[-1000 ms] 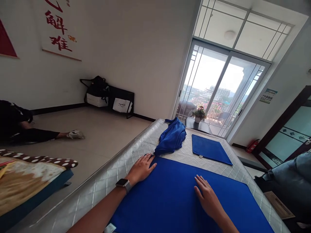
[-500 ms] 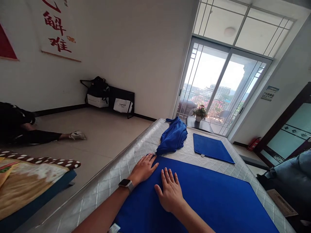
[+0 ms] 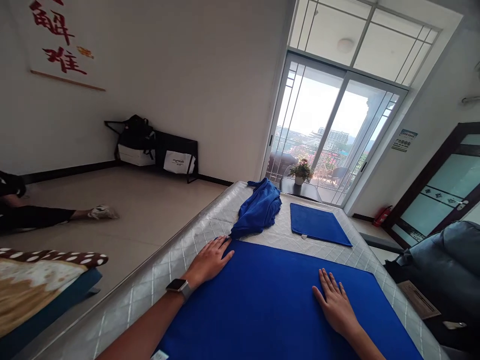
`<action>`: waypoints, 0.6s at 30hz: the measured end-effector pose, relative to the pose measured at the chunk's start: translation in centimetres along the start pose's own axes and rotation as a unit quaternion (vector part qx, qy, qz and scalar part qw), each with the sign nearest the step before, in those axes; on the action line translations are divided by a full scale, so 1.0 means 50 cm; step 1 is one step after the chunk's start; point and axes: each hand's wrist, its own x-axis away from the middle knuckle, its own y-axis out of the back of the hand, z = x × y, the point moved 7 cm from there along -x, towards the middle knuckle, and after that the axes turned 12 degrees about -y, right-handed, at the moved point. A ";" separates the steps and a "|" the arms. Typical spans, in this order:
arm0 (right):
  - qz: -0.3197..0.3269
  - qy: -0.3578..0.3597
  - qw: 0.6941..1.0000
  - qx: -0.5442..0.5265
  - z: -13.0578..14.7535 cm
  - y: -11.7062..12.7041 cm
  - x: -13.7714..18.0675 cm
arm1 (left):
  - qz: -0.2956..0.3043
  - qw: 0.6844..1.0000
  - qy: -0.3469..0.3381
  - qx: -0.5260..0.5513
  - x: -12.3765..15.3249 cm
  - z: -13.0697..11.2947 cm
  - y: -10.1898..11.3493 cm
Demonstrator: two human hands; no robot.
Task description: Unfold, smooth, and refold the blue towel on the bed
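The mattress [image 3: 213,220] stretched off toward twelve, away from the wearer. Over its nearer part lay the cloth [image 3: 270,295], smooth and flat; it might ruck or skew, in my judgement, if a palm dragged across it with its corner poorly pinned. Its far edge ran roughly nine to three, dipping rightward; the near end fell out of frame, so the long axis could not be told. Past the cloth, the bundle [image 3: 258,207] at half past eleven sat close enough to be shoved by a long push. Both hands were palm-down, fingers extended, gripping nothing: left hand [image 3: 208,262] at ten, by the corner, right hand [image 3: 335,302] at three, pressing or hovering, unclear.
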 end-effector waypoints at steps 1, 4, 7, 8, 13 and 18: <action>-0.012 -0.021 1.000 0.006 -0.050 -0.001 -0.009 | -0.001 1.000 0.000 0.000 0.000 0.001 0.000; -0.042 -0.092 0.995 0.028 -0.197 -0.008 -0.036 | 0.011 1.000 -0.004 -0.005 -0.002 0.001 -0.003; -0.047 -0.120 0.990 0.053 -0.305 -0.016 -0.054 | 0.025 1.000 -0.008 -0.012 -0.003 0.001 -0.003; -0.048 -0.122 0.990 0.055 -0.330 -0.016 -0.057 | 0.026 1.000 -0.008 -0.011 -0.003 0.001 -0.002; -0.093 -0.191 0.977 -0.008 -0.396 0.010 -0.052 | 0.031 0.999 -0.004 -0.010 -0.002 0.000 0.001; -0.119 -0.196 0.973 -0.038 -0.384 0.033 -0.044 | 0.036 0.999 -0.003 -0.021 -0.003 0.002 -0.005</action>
